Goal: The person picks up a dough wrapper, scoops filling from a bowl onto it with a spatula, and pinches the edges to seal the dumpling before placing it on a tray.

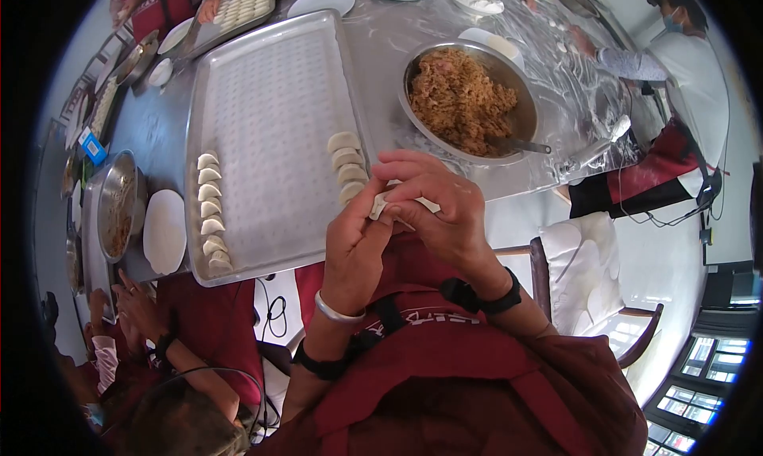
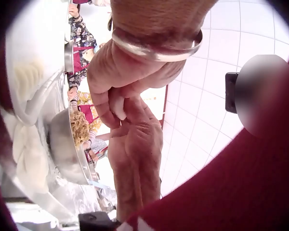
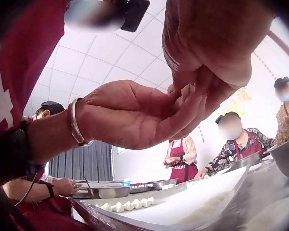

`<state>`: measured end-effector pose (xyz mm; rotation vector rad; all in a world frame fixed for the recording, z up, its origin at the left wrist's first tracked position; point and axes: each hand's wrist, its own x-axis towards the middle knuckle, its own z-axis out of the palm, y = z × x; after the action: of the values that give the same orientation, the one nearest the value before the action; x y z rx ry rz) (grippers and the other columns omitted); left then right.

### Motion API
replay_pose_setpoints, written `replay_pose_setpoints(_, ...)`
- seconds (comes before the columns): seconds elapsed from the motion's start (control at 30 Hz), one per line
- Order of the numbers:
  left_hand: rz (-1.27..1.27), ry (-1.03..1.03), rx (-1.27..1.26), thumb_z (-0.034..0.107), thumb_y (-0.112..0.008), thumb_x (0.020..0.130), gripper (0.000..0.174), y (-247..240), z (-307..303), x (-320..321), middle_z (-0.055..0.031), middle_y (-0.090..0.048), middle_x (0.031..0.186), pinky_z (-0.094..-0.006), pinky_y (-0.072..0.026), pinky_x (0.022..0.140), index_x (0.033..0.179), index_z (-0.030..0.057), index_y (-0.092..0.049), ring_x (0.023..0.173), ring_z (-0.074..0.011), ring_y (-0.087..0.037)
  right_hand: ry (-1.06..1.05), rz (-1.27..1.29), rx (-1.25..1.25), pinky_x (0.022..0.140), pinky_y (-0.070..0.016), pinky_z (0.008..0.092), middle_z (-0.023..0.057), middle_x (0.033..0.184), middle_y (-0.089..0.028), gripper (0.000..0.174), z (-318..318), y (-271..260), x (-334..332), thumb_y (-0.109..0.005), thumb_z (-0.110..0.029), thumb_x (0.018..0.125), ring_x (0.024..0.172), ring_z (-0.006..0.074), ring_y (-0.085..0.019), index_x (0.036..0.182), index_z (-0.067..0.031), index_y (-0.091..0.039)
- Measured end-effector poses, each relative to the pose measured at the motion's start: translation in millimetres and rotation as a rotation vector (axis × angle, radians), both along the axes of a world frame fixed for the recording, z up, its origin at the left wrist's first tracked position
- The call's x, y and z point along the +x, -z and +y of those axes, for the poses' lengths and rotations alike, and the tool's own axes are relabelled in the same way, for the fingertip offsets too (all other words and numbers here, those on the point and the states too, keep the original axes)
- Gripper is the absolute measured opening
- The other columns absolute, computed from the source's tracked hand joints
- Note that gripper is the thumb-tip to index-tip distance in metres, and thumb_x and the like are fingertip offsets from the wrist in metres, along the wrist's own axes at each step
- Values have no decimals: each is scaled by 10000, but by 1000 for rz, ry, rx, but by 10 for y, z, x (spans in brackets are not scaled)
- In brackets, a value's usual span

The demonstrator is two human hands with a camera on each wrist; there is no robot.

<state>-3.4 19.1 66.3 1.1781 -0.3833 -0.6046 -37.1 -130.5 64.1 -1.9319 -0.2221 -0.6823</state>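
Both hands meet over the tray's near right corner, pinching a pale dumpling (image 1: 380, 207) between fingers and thumbs. The left hand (image 1: 354, 248), with a silver bangle at its wrist, grips it from the left. From the right, the right hand (image 1: 447, 211) has thumb and index finger on the dough. In the left wrist view a white bit of the dumpling (image 2: 117, 107) shows between the fingers; the rest is hidden. Just beyond the hands, a short row of folded dumplings (image 1: 347, 166) lies along the right side of the large metal tray (image 1: 270, 114).
Another row of dumplings (image 1: 210, 205) lines the tray's left side. A steel bowl (image 1: 520, 106) of minced filling (image 1: 461, 98) with a spoon (image 1: 524, 145) stands at right. Wrappers lie on a chair (image 1: 584, 273). Other people work around the table, one (image 1: 683, 98) at far right.
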Motion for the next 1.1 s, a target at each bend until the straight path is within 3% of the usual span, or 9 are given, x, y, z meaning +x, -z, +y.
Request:
replay_pose_setpoints(0.13,-4,-21,25,42,-433,1015,494,30,90,-38,-153,-529,1342,-321,-522,966,1477,-76,-303,1161,-199,-589,-10,-1,-54,967,-498,420,110,1140,-707,173,30,-37,-33,-782,-74,746,1196,345,-606,898,-30,-712)
replay_pose_setpoints(0.23,44,-78,-56,-9,-461,985,535,-5,87,-105,-158,-592,1249,-286,-543,882,1485,-81,-283,1056,-168,-620,-81,-3,5,979,-487,421,137,1163,-690,247,62,-31,-72,-773,-35,736,1196,359,-599,972,-8,-704)
replay_pose_setpoints(0.33,14,-31,-4,-6,-480,985,567,12,144,-135,-157,-592,1254,-284,-545,868,1498,-75,-250,1043,-168,-622,-129,21,9,981,-489,419,129,1169,-689,236,75,2,-128,-766,-18,744,1198,351,-599,973,-12,-706)
replay_pose_setpoints(0.53,1,-167,54,40,-529,990,501,85,128,-261,-133,-634,1153,-252,-519,839,1451,-75,-373,942,-128,-626,34,-29,22,956,-507,406,129,1150,-695,185,163,29,-237,-740,35,744,1174,342,-616,909,-30,-693)
replay_pose_setpoints(0.63,-130,-99,181,46,-495,1005,456,96,175,-304,-67,-624,1144,-199,-486,787,1439,-64,-411,950,-69,-581,51,-64,25,949,-510,402,129,1137,-698,172,205,65,-268,-740,34,737,1159,338,-625,884,-26,-677)
replay_pose_setpoints(0.73,-111,-93,124,63,-524,999,451,143,152,-331,-79,-673,1053,-218,-476,819,1426,-53,-436,936,-91,-607,33,-73,9,948,-510,402,124,1132,-700,181,215,122,-297,-743,30,727,1151,333,-629,884,-25,-669)
replay_pose_setpoints(0.83,-148,-53,156,51,-533,992,485,170,187,-294,-96,-663,1072,-238,-495,814,1447,-54,-401,939,-103,-612,-7,-60,-57,946,-511,409,122,1143,-697,234,166,140,-306,-745,18,724,1152,340,-627,947,-18,-684)
replay_pose_setpoints(0.93,17,-20,95,22,-542,976,538,93,196,-291,-119,-652,1089,-261,-513,795,1474,-47,-350,935,-123,-621,-20,-13,-40,969,-495,414,133,1182,-681,299,145,97,-290,-748,8,726,1203,345,-593,1020,-8,-693)
replay_pose_setpoints(1.1,-30,42,39,-14,-527,961,436,127,179,-259,-127,-646,1094,-266,-533,784,1378,-65,-414,931,-141,-638,-184,102,81,967,-492,427,139,1226,-668,332,103,58,-268,-772,-57,742,1284,343,-530,1066,-19,-706)
